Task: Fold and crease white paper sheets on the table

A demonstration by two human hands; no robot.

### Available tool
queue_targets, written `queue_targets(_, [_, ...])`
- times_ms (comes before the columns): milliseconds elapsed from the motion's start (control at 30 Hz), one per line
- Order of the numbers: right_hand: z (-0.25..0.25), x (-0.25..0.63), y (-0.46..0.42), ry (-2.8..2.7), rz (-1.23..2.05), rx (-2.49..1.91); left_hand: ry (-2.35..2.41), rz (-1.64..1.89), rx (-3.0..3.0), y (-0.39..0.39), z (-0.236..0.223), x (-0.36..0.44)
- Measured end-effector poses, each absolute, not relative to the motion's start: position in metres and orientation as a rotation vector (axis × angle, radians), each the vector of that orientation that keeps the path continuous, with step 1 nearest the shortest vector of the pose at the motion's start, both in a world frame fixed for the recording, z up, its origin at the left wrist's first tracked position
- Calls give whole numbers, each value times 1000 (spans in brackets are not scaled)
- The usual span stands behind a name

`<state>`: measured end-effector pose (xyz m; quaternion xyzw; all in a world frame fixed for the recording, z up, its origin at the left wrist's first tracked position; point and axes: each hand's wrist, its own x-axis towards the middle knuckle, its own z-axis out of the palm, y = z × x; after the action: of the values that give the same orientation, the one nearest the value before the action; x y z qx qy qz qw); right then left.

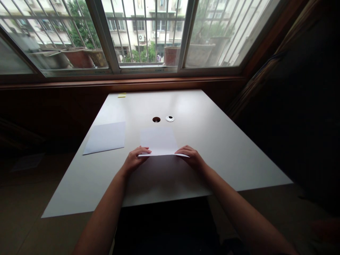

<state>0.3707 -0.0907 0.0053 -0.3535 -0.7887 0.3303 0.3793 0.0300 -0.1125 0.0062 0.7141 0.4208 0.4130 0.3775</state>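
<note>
A white sheet of paper [158,140] lies on the white table in front of me, its near edge lifted a little off the surface. My left hand [134,159] pinches the near left corner, fingers on top and thumb out of sight below. At the near right corner my right hand [192,158] grips the same sheet in a like way. Between the hands the near edge runs nearly straight. Farther left, apart from both hands, a stack of white paper [106,138] rests on the table.
The white table [233,156] reaches toward a barred window [143,35]. Beyond the sheet are a round hole [156,119] in the tabletop and a white ring-shaped cover [170,119]. A small yellow sticker [122,95] is at the far left corner. Dark curtain hangs at right.
</note>
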Motion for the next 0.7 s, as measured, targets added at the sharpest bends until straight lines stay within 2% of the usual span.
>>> queue_targets(133, [-3,372,-87,-1828,895,-1046,1122,1051,1723,-113,3,31])
queue_targets(267, [-10,369,-85,-1608,1105,-1130,1180,1062,1648,-112,-2,31])
queue_targets(467, [-2,361,-85,-1374,1376,-1093,1333,1301,1496,-114,-13,41])
queue_targets(600, [6,356,-87,-1280,1415,-1120,1396,1503,1849,-121,-10,47])
queue_targets(700, [9,352,-87,-1168,1495,-1090,1448,1503,2221,-127,0,50])
